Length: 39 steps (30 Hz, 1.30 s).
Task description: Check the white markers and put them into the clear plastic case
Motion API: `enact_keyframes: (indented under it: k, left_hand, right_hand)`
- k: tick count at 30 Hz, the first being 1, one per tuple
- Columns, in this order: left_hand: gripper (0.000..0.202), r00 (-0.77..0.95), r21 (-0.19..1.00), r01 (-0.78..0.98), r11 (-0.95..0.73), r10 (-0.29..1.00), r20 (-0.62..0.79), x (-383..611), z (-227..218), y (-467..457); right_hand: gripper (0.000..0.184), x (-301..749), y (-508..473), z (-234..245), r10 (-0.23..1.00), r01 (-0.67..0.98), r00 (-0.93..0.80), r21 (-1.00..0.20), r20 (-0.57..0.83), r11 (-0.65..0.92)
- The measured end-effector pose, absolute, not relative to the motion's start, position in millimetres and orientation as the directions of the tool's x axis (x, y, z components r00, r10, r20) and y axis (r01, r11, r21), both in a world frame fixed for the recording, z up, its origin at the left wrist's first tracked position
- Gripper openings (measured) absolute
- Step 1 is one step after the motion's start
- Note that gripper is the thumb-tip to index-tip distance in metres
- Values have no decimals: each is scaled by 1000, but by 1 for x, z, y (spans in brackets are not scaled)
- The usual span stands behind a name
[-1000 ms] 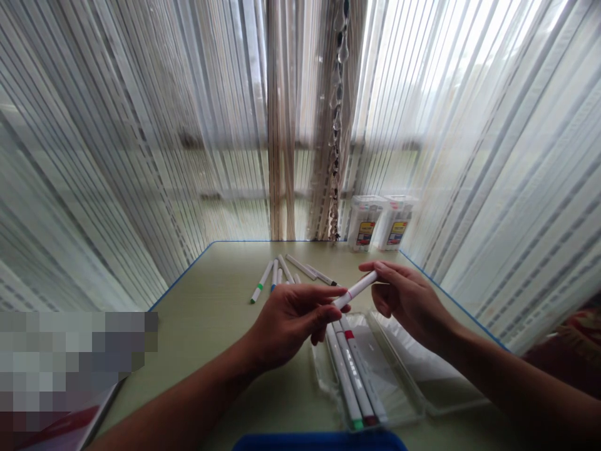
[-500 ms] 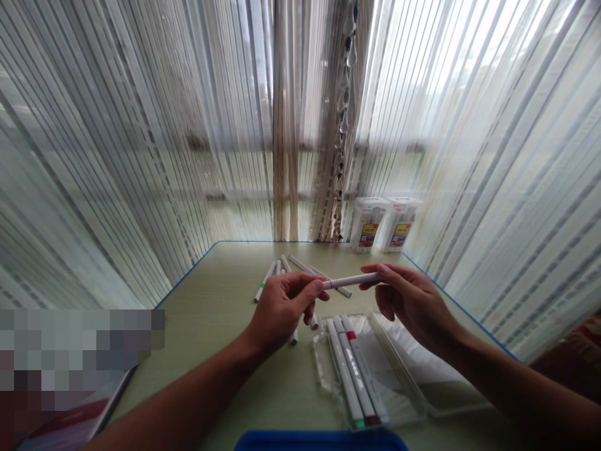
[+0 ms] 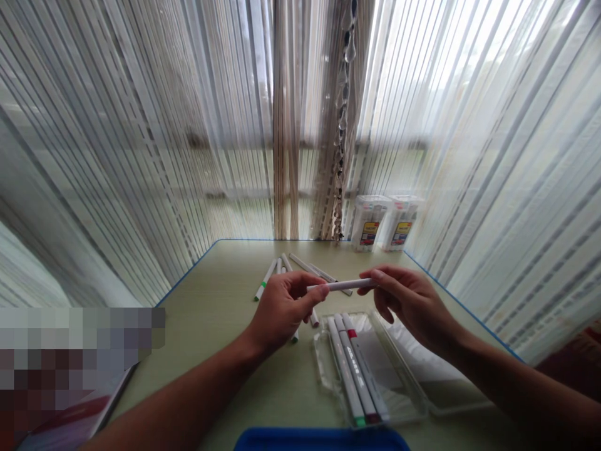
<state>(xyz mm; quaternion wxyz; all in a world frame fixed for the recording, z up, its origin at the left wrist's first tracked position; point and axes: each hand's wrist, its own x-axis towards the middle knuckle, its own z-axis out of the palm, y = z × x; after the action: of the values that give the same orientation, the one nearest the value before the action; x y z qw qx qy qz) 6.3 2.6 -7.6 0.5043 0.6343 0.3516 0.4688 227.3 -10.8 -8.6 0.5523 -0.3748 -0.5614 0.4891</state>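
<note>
Table (image 3: 206,307) edged in blue, marker (image 3: 350,285) above, striped curtains (image 3: 159,106) behind

At least nine markers (image 3: 350,285) and three cases (image 3: 369,225) were in view.
Two hands, one left hand (image 3: 288,300) and one right hand (image 3: 406,297), held one marker; three markers filled part of one open case (image 3: 389,376), and at least five loose markers (image 3: 265,280), partly hidden, lay beyond. Two upright cases stood behind.

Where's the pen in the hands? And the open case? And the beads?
Held pen (image 3: 351,285): head view, middle of its barrel.
Open case (image 3: 401,401): head view, bare bottom, front right.
Beads (image 3: 350,51): head view, a big clear bead.
</note>
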Motion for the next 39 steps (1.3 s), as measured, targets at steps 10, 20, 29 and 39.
enact_keyframes:
  k: [10, 20, 29, 39]
  left_hand:
    - [30, 405, 924, 160, -348, 876, 260, 11, -12, -6]
    - [32, 474, 898, 188, -398, 837, 272, 14, -14, -13]
    - [23, 429, 916, 98, -389, 847, 314, 14, -8, -13]
    - [24, 301, 947, 24, -321, 905, 300, 9, -9, -4]
  right_hand:
    - [21, 226, -19, -9, 923, 284, -229, -886, 308, 366]
    - [26, 228, -18, -9, 915, 465, -260, -791, 308, 398]
    - [24, 224, -20, -6, 918, 402, -226, -827, 327, 393]
    - [30, 225, -19, -5, 939, 202, -206, -927, 275, 316]
